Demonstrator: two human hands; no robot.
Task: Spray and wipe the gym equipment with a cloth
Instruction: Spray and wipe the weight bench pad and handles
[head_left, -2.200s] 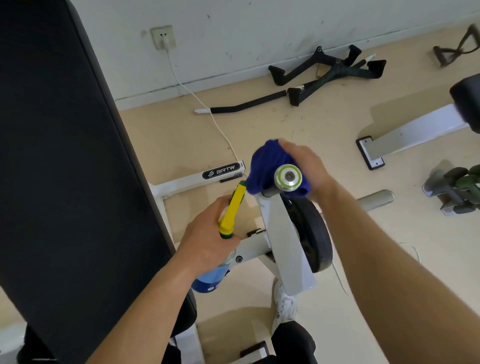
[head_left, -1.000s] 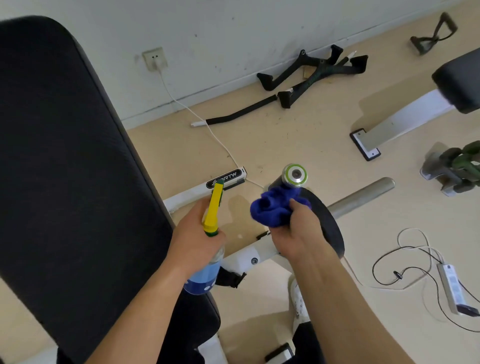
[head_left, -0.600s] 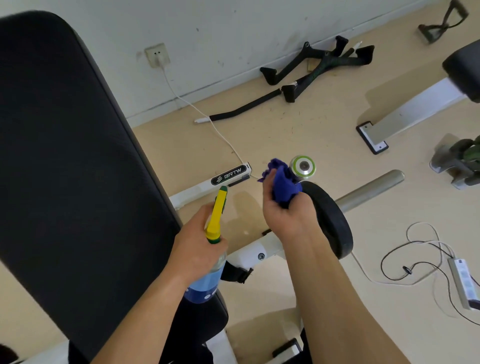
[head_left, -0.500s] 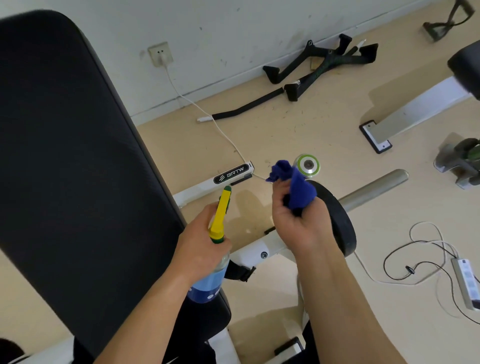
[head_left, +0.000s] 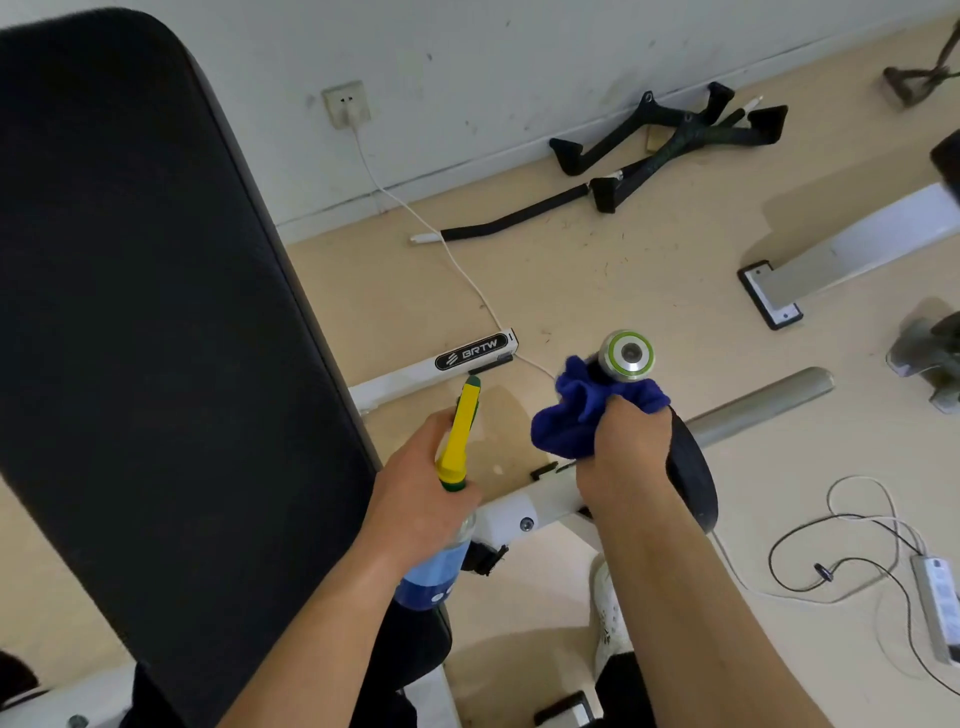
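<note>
Your right hand (head_left: 623, 452) has pulled the blue cloth (head_left: 576, 415) down below the silver bar end (head_left: 626, 356), mid-frame — its grip bunched on it; your left hand (head_left: 415, 499) wraps the spray bottle (head_left: 460, 431) — ready to squirt.

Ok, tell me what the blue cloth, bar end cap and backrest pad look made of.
Blue cloth: soft fabric, perhaps microfibre; it bunches in folds. End cap: shiny metal, bright highlights, green ring. Backrest pad: matte black, faintly grained, likely vinyl over padding.
</note>
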